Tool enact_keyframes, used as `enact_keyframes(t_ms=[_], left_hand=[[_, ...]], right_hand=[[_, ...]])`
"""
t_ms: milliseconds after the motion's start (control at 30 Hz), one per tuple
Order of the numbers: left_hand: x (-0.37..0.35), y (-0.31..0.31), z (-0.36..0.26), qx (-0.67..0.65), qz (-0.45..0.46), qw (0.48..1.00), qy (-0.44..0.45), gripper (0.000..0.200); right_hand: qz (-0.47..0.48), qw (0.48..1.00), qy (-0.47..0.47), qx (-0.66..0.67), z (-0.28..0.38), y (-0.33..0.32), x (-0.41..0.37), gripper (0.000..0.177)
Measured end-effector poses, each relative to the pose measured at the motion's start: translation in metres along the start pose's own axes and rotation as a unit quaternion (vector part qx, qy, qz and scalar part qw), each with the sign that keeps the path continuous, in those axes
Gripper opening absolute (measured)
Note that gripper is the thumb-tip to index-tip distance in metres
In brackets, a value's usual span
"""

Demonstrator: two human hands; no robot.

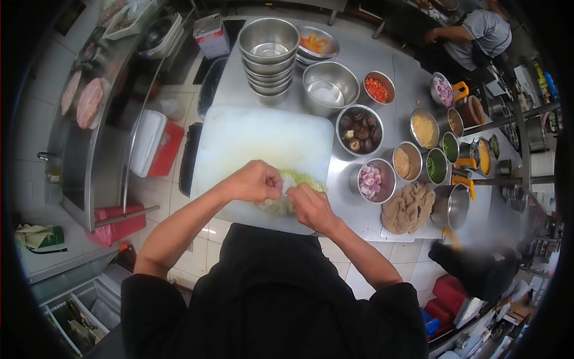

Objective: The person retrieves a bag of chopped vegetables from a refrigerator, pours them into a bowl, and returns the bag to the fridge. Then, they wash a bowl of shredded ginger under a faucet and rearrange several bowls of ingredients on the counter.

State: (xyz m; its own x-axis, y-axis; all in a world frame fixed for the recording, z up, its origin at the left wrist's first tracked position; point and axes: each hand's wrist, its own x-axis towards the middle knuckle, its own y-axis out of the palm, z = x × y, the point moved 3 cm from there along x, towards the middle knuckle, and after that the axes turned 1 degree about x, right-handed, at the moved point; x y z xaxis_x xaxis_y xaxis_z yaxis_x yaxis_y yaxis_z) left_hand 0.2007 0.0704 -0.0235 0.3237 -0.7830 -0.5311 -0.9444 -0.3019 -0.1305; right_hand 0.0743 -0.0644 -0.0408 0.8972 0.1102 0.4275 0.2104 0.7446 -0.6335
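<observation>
Both my hands are over the near part of a white cutting board (263, 131). Under and between them lies what looks like a clear plastic bag (278, 206) with pale green vegetable pieces inside. My left hand (258, 182) is closed, its fingertips pinching the top of the bag. Close beside it, my right hand (310, 207) is closed in a pinch on the bag as well. The fingertips almost meet, and they hide part of the bag's top. Light green pieces (299, 177) show just beyond my right hand.
Stacked steel bowls (269, 45) stand behind the board. To the right are bowls of mushrooms (360, 130), chopped onion (370, 181) and diced red pepper (377, 88), plus a brown cloth (409, 208). Another person (481, 36) works at the far right. A steel sink counter (110, 137) is left.
</observation>
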Motion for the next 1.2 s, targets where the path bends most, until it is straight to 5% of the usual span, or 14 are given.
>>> enact_keyframes(t_ms=[233,367,433,500,633,867,933,1200], left_hand=[[0.009,0.005,0.011,-0.112,0.029,0.993,0.012,0.006],[0.005,0.007,-0.001,0.042,0.020,0.999,0.002,0.008],[0.005,0.010,0.003,0.105,0.008,0.994,0.003,0.009],[0.012,0.012,0.018,0.136,-0.059,0.983,0.111,0.011],[0.015,0.019,0.033,0.152,-0.088,0.976,0.128,0.013],[0.004,0.024,0.027,0.147,-0.071,0.978,0.133,0.013],[0.003,0.026,0.029,0.157,-0.068,0.976,0.137,0.012],[-0.003,0.034,0.026,0.159,-0.040,0.968,0.189,0.014]], right_hand=[[-0.041,0.998,-0.050,-0.022,-0.011,0.011,-0.011,0.034],[-0.055,0.996,-0.065,-0.027,-0.012,0.017,-0.012,0.039],[-0.070,0.996,-0.044,-0.035,-0.012,0.019,-0.011,0.033],[-0.035,0.999,-0.021,-0.023,-0.007,0.013,-0.002,0.030],[0.062,0.994,0.089,0.033,0.010,-0.002,0.008,0.021],[0.029,0.984,0.168,0.051,0.006,0.010,0.000,0.014],[0.089,0.922,0.296,0.232,-0.002,0.015,-0.006,0.011],[0.166,0.792,0.344,0.476,-0.019,0.017,-0.015,0.014]])
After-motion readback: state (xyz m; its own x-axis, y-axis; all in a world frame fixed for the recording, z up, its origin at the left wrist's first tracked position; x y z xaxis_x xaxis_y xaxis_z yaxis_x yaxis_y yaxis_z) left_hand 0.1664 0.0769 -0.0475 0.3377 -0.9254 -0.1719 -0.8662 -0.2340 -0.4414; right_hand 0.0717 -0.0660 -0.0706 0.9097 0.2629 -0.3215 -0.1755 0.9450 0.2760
